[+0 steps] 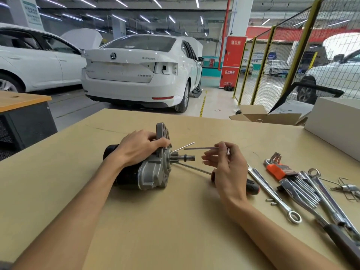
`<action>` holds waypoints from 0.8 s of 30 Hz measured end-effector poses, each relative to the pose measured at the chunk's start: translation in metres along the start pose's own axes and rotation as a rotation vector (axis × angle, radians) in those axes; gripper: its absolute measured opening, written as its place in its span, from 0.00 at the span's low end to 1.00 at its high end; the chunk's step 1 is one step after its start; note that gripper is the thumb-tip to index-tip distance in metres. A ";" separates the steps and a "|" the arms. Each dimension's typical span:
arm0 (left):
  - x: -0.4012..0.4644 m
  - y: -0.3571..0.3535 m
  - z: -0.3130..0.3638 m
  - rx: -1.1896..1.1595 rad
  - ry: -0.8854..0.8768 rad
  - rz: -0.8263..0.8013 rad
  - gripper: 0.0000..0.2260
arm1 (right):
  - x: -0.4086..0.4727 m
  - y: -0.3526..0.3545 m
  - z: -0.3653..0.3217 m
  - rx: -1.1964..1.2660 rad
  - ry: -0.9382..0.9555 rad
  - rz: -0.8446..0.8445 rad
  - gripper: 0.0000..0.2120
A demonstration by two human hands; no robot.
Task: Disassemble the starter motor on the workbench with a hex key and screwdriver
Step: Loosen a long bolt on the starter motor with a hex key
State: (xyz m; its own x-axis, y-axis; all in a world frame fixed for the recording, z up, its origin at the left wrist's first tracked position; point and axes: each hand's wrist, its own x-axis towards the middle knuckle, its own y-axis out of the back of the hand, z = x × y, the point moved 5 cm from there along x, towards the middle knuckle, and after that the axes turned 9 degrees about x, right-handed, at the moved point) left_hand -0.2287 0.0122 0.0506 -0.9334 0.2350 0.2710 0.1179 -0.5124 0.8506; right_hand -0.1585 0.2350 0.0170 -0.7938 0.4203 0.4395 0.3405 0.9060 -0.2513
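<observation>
The motor, likely heavy, rigid and roll-prone, lies mid-bench under the gripping left hand, best held by its casing, while right of it the right hand pinches a hex key.

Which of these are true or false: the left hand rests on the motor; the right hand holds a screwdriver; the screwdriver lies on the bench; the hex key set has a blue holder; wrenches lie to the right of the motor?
1. The left hand rests on the starter motor. True.
2. The right hand holds a screwdriver. False: its grip pinches a hex key.
3. The screwdriver lies on the workbench. True, partly hidden under the right hand.
4. The hex key set has a blue holder. False: it is orange.
5. Wrenches lie to the right of the motor. True.
</observation>
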 end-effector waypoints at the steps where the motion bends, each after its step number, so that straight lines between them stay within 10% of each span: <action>1: 0.000 0.000 0.001 -0.019 -0.012 -0.004 0.22 | -0.001 0.001 -0.003 0.026 0.008 0.003 0.10; 24: -0.008 0.006 0.003 -0.157 -0.062 0.025 0.31 | -0.026 -0.020 -0.015 0.318 -0.219 -0.227 0.11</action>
State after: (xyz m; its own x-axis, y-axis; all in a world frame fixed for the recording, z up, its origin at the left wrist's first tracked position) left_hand -0.2199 0.0100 0.0545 -0.9076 0.2687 0.3225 0.0818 -0.6403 0.7638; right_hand -0.1373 0.2067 0.0241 -0.9301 0.1611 0.3300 0.0007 0.8994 -0.4371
